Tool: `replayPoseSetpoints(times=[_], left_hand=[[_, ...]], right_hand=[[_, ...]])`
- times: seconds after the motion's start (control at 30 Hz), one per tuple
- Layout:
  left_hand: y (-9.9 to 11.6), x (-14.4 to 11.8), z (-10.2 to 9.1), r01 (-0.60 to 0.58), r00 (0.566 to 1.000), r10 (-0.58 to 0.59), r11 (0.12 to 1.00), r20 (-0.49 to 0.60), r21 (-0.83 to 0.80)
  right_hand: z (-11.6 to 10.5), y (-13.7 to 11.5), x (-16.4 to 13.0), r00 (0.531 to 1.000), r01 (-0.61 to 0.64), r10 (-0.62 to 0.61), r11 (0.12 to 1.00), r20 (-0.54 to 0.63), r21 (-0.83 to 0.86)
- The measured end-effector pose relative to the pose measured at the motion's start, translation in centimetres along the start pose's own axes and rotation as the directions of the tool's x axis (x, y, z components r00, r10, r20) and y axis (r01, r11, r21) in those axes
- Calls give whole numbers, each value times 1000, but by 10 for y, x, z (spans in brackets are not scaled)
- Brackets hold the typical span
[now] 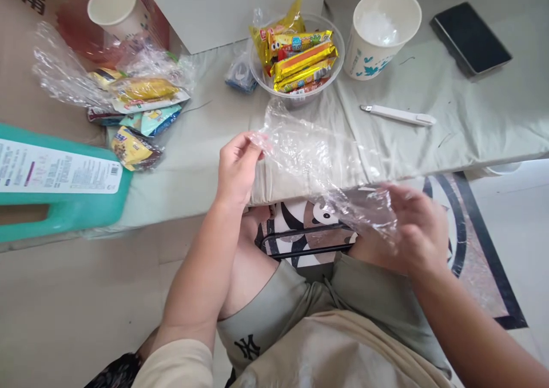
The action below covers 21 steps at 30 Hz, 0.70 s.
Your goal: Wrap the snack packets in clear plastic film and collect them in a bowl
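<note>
one blurred right hand (414, 228) behind clear bag (317, 159)

"NY" monogram, black, on grey shorts (266, 325), below the left hand's (235, 168) pinch on clear plastic bag (317, 165). Barcode and illegible small print on white label of teal jug (64, 205), far left of that pinch.
</note>
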<state>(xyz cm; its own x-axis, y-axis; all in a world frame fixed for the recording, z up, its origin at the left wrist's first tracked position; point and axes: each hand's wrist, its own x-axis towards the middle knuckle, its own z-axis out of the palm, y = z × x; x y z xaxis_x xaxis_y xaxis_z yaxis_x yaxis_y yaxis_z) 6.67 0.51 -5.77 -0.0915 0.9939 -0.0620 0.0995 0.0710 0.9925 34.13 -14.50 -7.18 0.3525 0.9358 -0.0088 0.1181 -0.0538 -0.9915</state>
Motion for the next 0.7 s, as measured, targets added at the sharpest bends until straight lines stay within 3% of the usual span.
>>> replayPoseSetpoints(times=[0.13,0.3,0.4,0.53,0.7], left_hand=[[-4,3,6,-109,984,108,994,-143,-3],[-11,5,16,-161,937,184,982,-297,101],[-16,5,21,-233,902,258,966,-345,113],[-20,11,15,-321,873,381,919,-304,228],[-12,25,-19,-439,877,481,815,-19,378]], right_hand=[[12,9,-31,973,-103,60,977,222,188],[32,5,-46,954,-49,16,993,299,104],[48,-4,-50,946,-159,103,974,308,162],[62,-12,-47,976,-184,165,975,145,127],[41,-20,-13,971,-198,189,979,-146,-49]])
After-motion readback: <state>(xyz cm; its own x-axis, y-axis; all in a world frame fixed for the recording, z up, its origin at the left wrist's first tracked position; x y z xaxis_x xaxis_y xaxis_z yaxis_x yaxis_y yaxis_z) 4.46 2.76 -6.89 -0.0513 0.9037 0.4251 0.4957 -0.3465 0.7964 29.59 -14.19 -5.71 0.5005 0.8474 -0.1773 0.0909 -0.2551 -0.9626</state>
